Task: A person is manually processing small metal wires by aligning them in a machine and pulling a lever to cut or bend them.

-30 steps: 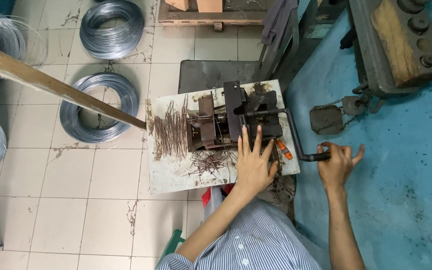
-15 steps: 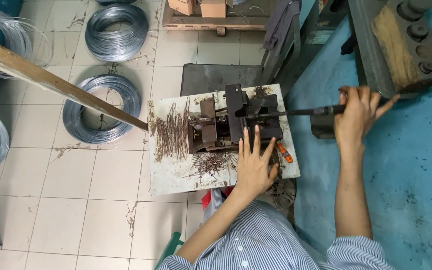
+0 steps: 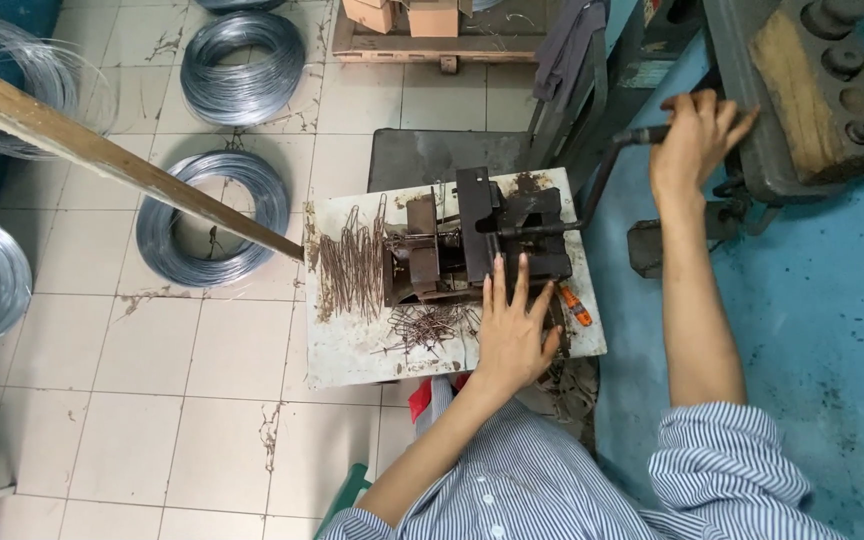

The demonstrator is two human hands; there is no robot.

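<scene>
Right hand [image 3: 690, 140] is wrapped around the end of the dark crank handle [image 3: 620, 160], which has swung up and away from the body; a second ago it sat low beside the white surface [image 3: 352, 345], so the lever has been carried through most of a stroke. Left hand [image 3: 512, 330] lies flat and open, fingers spread, pressing on the front of the small bending machine [image 3: 472, 240] and holding nothing, unmoved. Bent wire pieces [image 3: 430, 325] lie just beside it; straighter ones [image 3: 350, 265] lie to the machine's left.
</scene>
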